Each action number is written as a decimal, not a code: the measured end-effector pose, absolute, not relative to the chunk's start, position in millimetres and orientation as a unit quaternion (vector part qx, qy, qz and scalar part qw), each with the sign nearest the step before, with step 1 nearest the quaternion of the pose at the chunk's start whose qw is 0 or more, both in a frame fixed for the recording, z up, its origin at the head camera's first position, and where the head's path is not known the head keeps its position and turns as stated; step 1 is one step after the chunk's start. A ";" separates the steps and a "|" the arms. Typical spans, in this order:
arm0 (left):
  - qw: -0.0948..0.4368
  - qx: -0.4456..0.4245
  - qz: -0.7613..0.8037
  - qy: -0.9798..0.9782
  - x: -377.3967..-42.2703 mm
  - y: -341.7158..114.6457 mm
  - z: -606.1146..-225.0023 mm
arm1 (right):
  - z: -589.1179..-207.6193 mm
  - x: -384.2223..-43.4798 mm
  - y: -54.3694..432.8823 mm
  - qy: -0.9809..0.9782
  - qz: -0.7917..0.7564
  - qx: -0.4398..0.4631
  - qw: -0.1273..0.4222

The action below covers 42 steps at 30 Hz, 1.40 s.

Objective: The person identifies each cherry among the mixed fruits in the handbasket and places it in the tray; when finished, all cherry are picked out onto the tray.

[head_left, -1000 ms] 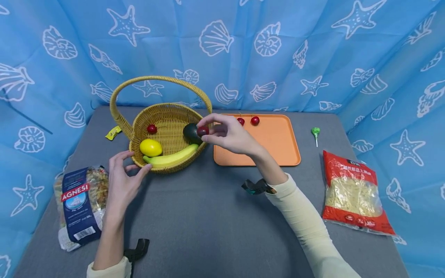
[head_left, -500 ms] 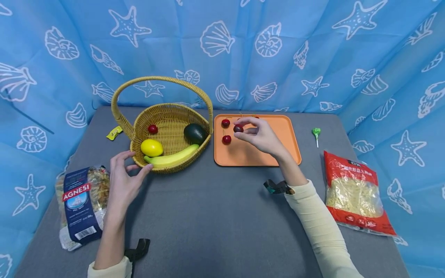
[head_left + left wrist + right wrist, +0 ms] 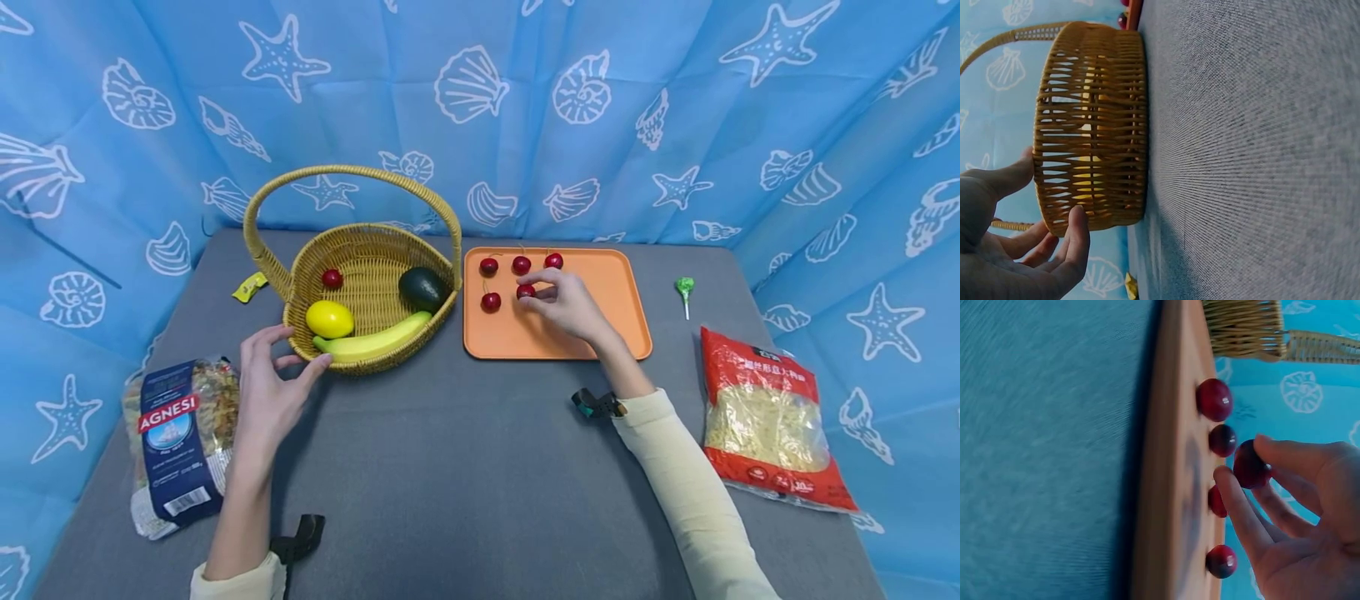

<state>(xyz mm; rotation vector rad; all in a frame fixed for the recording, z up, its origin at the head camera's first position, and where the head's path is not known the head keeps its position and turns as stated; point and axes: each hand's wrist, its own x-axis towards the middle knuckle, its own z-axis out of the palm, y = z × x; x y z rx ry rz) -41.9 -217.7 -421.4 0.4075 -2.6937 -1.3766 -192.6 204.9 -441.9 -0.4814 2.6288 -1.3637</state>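
Observation:
My right hand (image 3: 566, 307) pinches a dark red cherry (image 3: 1250, 465) between thumb and fingertips over the orange tray (image 3: 600, 333). In the right wrist view, that cherry sits slightly off the tray surface. Around it on the tray lie several other cherries (image 3: 491, 302). At the left, my left hand (image 3: 273, 387) holds the front left rim of the wicker basket (image 3: 1094, 125), thumb and fingers against the weave. Inside the basket are a cherry (image 3: 332, 278), a lemon (image 3: 330, 319), a banana (image 3: 375, 339) and a dark avocado (image 3: 424, 289).
An AGNESI pasta bag (image 3: 176, 442) lies left of my left forearm. A yellow wrapped candy (image 3: 250, 287) is beside the basket. On the right are a green lollipop (image 3: 685, 287) and a red pasta bag (image 3: 768, 421). A blue curtain (image 3: 480, 125) hangs behind the grey table.
My right hand has carried the cherry from over the basket's right rim to the tray, then lowered it among the other cherries. The left hand has stayed at the basket.

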 end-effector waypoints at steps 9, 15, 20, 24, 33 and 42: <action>0.043 0.133 -0.450 -0.882 -41.7 -217.1 -421.2 | -451.0 -198.5 201.0 0.897 -0.405 -0.160 0.074; 0.044 0.129 -0.453 -0.881 -41.8 -217.9 -422.2 | -454.2 -200.4 201.3 0.897 -0.404 -0.158 0.079; 0.047 0.130 -0.454 -0.880 -41.3 -218.6 -423.3 | -453.6 -200.1 200.9 0.895 -0.410 -0.156 0.081; 0.049 0.127 -0.456 -0.879 -40.8 -218.7 -424.1 | -452.6 -199.8 202.0 0.892 -0.416 -0.155 0.084; 0.046 0.127 -0.458 -0.879 -41.8 -219.4 -423.9 | -440.5 -193.4 203.5 0.875 -0.454 -0.153 0.068; 0.050 0.127 -0.460 -0.877 -42.0 -219.4 -424.5 | -414.4 -175.5 186.1 0.825 -0.537 -0.168 0.049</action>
